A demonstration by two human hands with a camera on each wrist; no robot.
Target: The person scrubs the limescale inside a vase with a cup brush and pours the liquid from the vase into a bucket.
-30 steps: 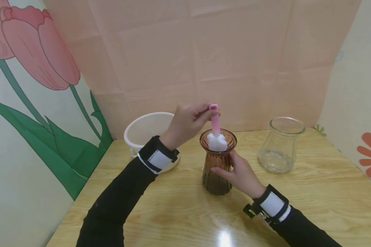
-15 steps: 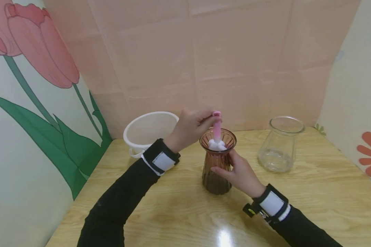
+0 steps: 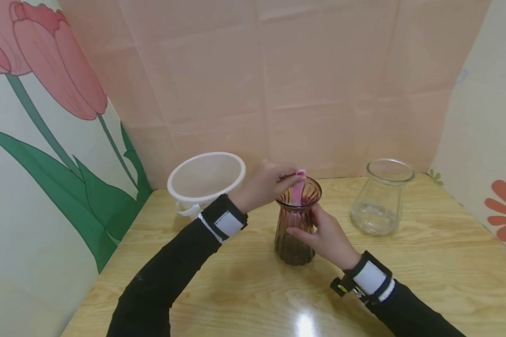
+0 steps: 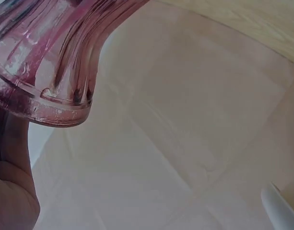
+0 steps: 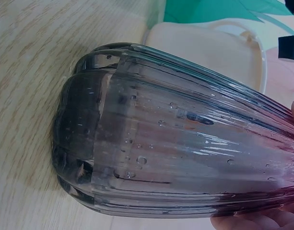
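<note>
A ribbed, tinted glass vase (image 3: pixel 294 241) with a flared rim stands upright on the table. My right hand (image 3: pixel 331 236) holds it around the upper body, thumb on the near side. With my left hand (image 3: pixel 263 185) I pinch the pink handle of a sponge brush (image 3: pixel 297 193) at the vase's mouth. The white sponge head is down inside the neck, mostly hidden from the head view. In the right wrist view, droplets dot the wall of the vase (image 5: pixel 185 139). The left wrist view has the flared rim of the vase (image 4: pixel 51 100) close to the left hand (image 4: pixel 15 191).
Behind my left forearm stands a white bucket (image 3: pixel 171 187) with a handle. A clear glass vase (image 3: pixel 379 210) sits to the right on the wooden table (image 3: pixel 236 295). A pink sheet (image 3: pixel 320 93) covers the back wall.
My left hand has moved down and slightly right, pushing the sponge brush deeper; its white head has sunk from the rim into the neck. The right hand and vase stay almost still.
</note>
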